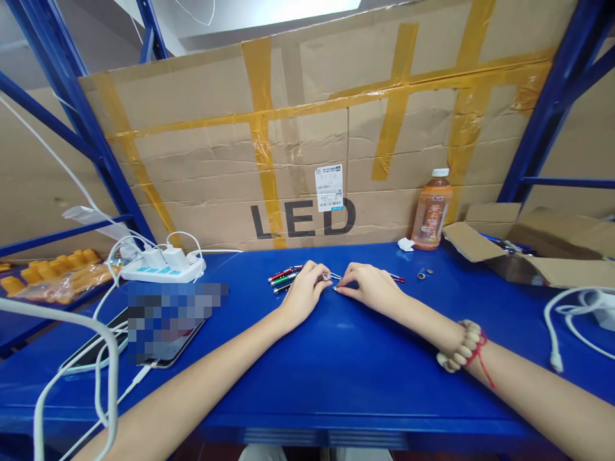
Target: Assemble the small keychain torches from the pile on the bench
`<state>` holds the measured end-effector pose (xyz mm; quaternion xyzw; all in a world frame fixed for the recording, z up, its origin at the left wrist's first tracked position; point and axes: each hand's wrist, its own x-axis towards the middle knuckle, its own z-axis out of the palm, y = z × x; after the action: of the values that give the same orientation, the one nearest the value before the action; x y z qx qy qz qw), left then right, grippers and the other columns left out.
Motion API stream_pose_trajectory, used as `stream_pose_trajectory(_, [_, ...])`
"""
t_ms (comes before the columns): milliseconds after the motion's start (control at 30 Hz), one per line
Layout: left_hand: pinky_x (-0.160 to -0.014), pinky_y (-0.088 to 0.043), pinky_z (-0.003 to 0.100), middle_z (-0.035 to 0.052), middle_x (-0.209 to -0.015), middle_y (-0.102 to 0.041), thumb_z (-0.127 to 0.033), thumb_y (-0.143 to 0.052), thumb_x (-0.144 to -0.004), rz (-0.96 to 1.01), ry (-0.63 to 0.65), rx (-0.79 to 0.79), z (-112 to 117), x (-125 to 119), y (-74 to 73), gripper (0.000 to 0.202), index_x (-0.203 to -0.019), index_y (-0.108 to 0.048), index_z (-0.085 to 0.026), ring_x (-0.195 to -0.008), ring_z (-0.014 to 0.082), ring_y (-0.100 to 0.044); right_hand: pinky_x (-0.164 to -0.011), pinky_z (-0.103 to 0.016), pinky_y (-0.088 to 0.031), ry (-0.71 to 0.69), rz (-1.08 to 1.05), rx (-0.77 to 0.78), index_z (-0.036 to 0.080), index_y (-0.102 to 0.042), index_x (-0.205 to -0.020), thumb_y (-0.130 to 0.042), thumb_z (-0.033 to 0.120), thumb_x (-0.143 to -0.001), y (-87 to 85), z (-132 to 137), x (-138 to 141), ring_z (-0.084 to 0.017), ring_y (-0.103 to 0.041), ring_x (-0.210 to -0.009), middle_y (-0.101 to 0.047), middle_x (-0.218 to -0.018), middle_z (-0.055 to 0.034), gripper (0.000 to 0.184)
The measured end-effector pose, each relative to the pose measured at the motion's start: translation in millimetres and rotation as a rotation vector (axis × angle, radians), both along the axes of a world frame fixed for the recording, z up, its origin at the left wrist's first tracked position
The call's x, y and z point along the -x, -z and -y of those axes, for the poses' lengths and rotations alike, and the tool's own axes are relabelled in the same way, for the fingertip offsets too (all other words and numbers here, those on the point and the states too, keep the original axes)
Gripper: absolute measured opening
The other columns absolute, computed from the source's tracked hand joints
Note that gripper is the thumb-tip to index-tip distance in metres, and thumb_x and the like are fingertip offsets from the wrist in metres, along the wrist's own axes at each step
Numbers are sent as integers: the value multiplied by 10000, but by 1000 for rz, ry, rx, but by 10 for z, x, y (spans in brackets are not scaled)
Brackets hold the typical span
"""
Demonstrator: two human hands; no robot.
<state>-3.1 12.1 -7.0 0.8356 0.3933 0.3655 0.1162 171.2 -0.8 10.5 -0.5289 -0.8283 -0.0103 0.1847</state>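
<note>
Over the blue counter (307,384), the left hand (303,291) grips a small metal tube (327,276), its round end showing between thumb and fingers, while the right hand (377,287) pinches a tiny piece (335,288) just beside it — too small to identify. Slim pens (284,279) in red, green and black lie side by side at the left hand, partly covered by it, and a red-ended pen (397,279) pokes out beyond the right hand — near a metal ring (421,276), with a bottle (432,211) standing behind.
</note>
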Motion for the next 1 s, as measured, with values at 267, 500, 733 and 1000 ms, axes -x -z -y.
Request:
stream_pose_trajectory(267, [-754,-426,256,4,-910,-519,-191,-465,-849,-31,-5,16,23,-4,-15,88,-840,-550,-210,-808,140,-542,-572,-226,-373,-55,-96,7,289,-707,-814,-561,334,-791,71,-26,22,-149,-586,-779,-625,-898,0,154])
stream_pose_trajectory(500, [-788,-428,257,-3,-927,-529,-250,-456,-865,-62,-27,26,36,-4,-25,103,-857,-557,-227,-858,145,-550,-566,-222,-370,-5,-147,24,234,-665,-817,-566,270,-752,58,-5,39,-130,-571,-701,-640,-879,2,124])
stream_pose_trajectory(733, [-738,-418,256,-6,-883,-516,-272,-456,-871,-80,-69,1,57,-12,-35,105,-865,-545,-216,-791,139,-536,-555,-216,-395,-76,-379,-217,221,-665,-873,-518,307,-828,50,-29,21,-94,-542,-612,-633,-888,-16,177])
stream_pose_trajectory(1000, [-669,-398,244,-12,-809,-482,-271,-425,-884,-89,-74,-12,61,-14,-43,136,-867,-545,-209,-727,131,-508,-470,-181,-349,-266,-351,-436,215,-687,-823,-541,317,-833,51,1,47,-62,-538,-586,-613,-884,-16,179])
